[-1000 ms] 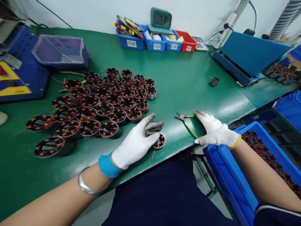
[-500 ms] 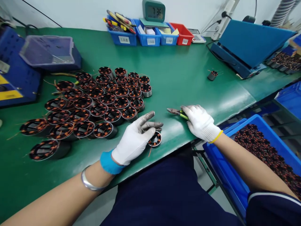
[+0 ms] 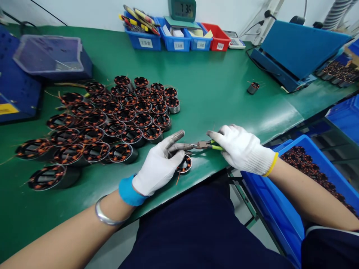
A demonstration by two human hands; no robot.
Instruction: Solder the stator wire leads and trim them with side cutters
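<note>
My left hand (image 3: 159, 166), in a white glove with grey fingertips, holds a motor stator (image 3: 186, 168) with copper windings near the table's front edge. Its thumb lies against the stator's rim, the index finger is stretched out, and an orange wire end sticks out towards me. My right hand (image 3: 242, 149), gloved in white, is closed round the green handles of a pair of pliers (image 3: 202, 145). The pliers' jaws point left, close to the left fingertips just above the stator. Whether they grip a wire I cannot tell.
Many wound stators (image 3: 123, 115) stand grouped on the green table at left. One lone stator (image 3: 253, 87) is at right. Blue bins (image 3: 145, 43) and a red bin (image 3: 220, 39) line the wall. A blue crate (image 3: 316, 144) of stators sits below the table, right.
My right hand has brought the pliers left and slightly down, up to the left fingertips and the stator. My left hand stays in place holding the stator. The view has shifted slightly.
</note>
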